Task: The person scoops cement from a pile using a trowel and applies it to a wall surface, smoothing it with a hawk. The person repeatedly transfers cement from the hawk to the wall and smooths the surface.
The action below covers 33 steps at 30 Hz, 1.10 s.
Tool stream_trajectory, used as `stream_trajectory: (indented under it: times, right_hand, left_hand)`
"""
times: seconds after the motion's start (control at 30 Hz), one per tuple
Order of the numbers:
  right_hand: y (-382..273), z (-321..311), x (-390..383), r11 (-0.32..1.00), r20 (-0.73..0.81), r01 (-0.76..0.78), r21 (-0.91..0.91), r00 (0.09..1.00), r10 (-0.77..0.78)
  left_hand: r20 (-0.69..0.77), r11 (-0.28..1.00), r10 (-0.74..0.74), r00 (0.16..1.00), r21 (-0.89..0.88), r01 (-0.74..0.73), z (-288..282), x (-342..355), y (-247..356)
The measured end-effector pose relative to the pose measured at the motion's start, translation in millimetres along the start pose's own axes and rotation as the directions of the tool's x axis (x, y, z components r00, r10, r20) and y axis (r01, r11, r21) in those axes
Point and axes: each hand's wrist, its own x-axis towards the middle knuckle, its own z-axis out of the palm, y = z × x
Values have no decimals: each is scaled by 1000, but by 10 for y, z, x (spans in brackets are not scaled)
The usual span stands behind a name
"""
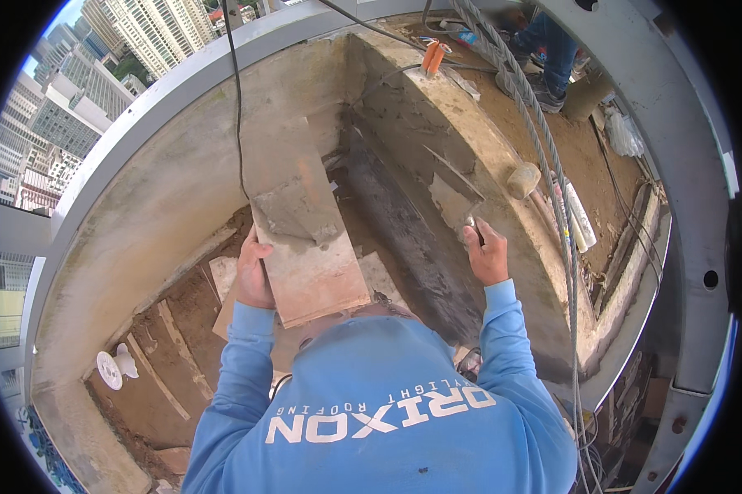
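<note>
My left hand (254,272) grips the left edge of a pale flat board (317,284), fingers closed on it. A lump of wet grey mortar (295,210) lies on the board's middle. On the right, my right hand (488,251) is closed around the short handle of a trowel (457,193). The trowel's blade, smeared with mortar, is at the inner face of the grey plastered wall (395,107); whether it touches cannot be told. Below, a dark smooth strip (404,222) runs along the wall's foot.
A mallet (524,180) and white tubes (581,218) lie along the right ledge. Taut steel cables (552,165) cross there, beside a metal beam (692,247). A white spool (117,366) and wood strips (158,375) lie lower left. Another person's legs (552,58) stand upper right.
</note>
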Motion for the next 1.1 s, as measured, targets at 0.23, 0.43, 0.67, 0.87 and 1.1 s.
stream_trajectory:
  times: [0.23, 0.43, 0.67, 0.87, 1.1]
  right_hand:
    - [-974, -572, 192, 880, 327, 439, 182, 817, -475]
    - [-855, 7, 580, 822, 228, 555, 129, 790, -569]
    - [-854, 489, 1013, 779, -173, 616, -118, 760, -627]
    - [-71, 804, 596, 917, -294, 262, -300, 889, -350]
    - [950, 1295, -69, 896, -116, -174, -409, 984, 138]
  left_hand:
    - [217, 997, -45, 975, 70, 31, 423, 480, 100]
    - [346, 917, -36, 938, 384, -107, 639, 365, 138]
    - [267, 943, -36, 963, 329, -56, 445, 159, 100]
    - [-8, 995, 81, 997, -60, -81, 5, -10, -107]
    - [-313, 977, 178, 933, -57, -206, -907, -508, 233]
